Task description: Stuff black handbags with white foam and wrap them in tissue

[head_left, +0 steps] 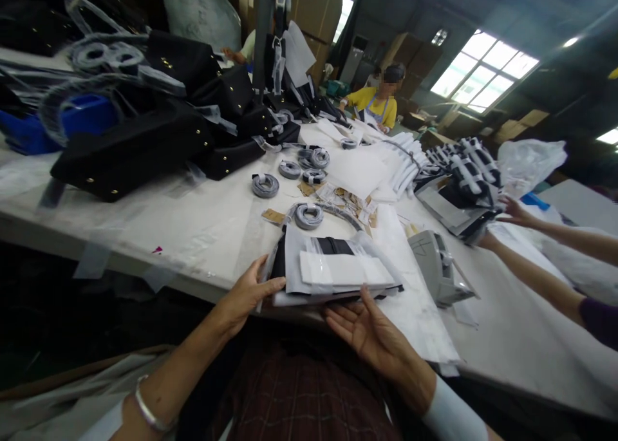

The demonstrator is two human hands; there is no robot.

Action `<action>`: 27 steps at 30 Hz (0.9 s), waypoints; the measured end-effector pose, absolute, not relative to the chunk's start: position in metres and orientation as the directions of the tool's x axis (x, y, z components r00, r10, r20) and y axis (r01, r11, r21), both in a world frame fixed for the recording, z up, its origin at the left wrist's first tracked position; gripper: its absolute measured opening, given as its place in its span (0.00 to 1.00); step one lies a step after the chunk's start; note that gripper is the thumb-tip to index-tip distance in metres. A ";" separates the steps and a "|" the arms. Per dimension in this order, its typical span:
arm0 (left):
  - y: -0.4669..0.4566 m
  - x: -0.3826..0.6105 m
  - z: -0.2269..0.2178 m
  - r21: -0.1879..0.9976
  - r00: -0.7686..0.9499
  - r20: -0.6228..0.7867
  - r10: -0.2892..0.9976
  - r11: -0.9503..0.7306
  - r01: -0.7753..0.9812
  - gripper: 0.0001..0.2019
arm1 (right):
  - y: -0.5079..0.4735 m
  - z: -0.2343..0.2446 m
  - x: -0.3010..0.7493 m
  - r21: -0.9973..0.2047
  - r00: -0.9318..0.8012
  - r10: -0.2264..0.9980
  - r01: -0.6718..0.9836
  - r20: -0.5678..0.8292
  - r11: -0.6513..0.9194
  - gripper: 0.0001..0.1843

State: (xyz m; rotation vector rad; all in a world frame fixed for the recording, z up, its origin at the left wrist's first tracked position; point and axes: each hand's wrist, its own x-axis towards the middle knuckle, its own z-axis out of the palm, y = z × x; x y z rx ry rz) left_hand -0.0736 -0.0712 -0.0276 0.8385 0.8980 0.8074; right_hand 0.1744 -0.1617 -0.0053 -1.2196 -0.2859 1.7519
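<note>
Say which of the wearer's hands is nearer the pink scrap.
Left: the left hand grips the package, right of the pink scrap; the right hand is even farther right.

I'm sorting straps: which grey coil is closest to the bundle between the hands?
The grey coil right behind the bundle; the other coils lie farther back on the table.

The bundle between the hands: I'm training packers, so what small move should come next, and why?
Perhaps close the right hand on the bundle: that palm lies open by the front edge, while the left hand grips the left end.
</note>
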 end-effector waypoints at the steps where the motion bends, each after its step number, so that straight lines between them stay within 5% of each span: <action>1: -0.074 -0.073 -0.026 0.846 0.424 -0.314 0.849 0.453 -0.280 0.44 | -0.158 -0.004 0.174 -0.647 -0.052 0.800 -0.558 -0.598 -0.520 0.31; 6: -0.089 -0.073 -0.025 0.814 0.541 -0.344 0.767 0.532 -0.236 0.38 | -0.142 -0.003 0.171 -0.673 0.068 0.784 -0.562 -0.617 -0.481 0.26; 10: -0.096 -0.076 -0.032 0.811 0.579 -0.373 0.725 0.558 -0.176 0.36 | -0.128 -0.003 0.163 -0.568 0.258 0.619 -0.733 -0.742 -0.374 0.13; 14: -0.101 -0.078 -0.038 0.793 0.556 -0.381 0.739 0.570 -0.213 0.35 | -0.122 0.000 0.157 -0.575 0.381 0.564 -0.791 -0.732 -0.212 0.13; 21: -0.101 -0.081 -0.049 0.726 0.434 -0.484 0.760 0.625 -0.286 0.44 | -0.129 0.019 0.175 -0.630 0.478 0.633 -0.776 -0.609 -0.020 0.22; 25: -0.088 -0.086 -0.078 0.653 0.442 -0.568 0.694 0.707 -0.271 0.59 | -0.137 0.043 0.195 -0.615 0.499 0.683 -0.783 -0.533 0.092 0.22; 27: -0.079 -0.088 -0.093 0.668 0.429 -0.559 0.710 0.692 -0.275 0.58 | -0.141 0.057 0.207 -0.600 0.510 0.695 -0.788 -0.506 0.141 0.19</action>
